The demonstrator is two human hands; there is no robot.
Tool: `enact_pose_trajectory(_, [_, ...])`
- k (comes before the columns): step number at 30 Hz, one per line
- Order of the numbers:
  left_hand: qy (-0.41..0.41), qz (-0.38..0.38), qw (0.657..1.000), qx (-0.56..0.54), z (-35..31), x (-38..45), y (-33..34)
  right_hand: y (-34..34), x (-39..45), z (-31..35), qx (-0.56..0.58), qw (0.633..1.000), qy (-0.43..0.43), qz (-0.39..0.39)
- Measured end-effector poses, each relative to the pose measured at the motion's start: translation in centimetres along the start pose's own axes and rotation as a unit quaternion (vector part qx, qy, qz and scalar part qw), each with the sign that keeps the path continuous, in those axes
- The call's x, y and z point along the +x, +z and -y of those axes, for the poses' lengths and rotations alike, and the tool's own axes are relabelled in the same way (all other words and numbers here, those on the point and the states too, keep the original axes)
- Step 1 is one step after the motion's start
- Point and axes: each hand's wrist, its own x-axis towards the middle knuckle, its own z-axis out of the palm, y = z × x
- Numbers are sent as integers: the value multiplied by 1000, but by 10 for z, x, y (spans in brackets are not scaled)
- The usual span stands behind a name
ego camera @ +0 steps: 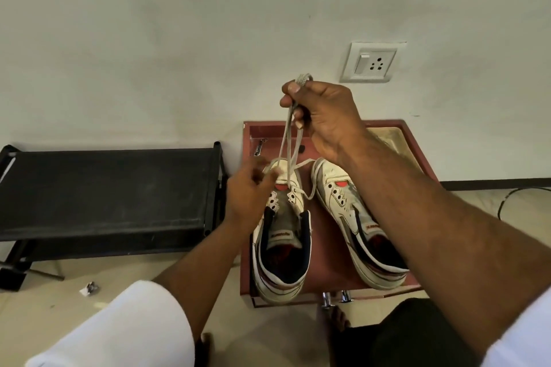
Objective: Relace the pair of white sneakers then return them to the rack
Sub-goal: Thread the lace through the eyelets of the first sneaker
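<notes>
While the right hand (322, 116) clenches the raised lace (288, 140) and the blurred left hand (253, 188) pinches near the left sneaker (283, 247), tugging could unthread eyelets.

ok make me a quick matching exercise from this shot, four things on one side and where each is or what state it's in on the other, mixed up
Things:
1. lace
2. left sneaker
3. right sneaker
4. black rack

Places or states:
a. on the reddish board, eyelets bare
b. pinched in the raised right hand, hanging down
c. against the wall, left of the board, nothing on top
d. lace runs through its front eyelets, left hand at its toe

Pairs: 1-b, 2-d, 3-a, 4-c
</notes>
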Motion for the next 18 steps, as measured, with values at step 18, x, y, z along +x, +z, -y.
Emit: enact_pose_trajectory(18, [-54,38,995,-71,-21,49,13,-38,-11,-112,-175,971,119,110])
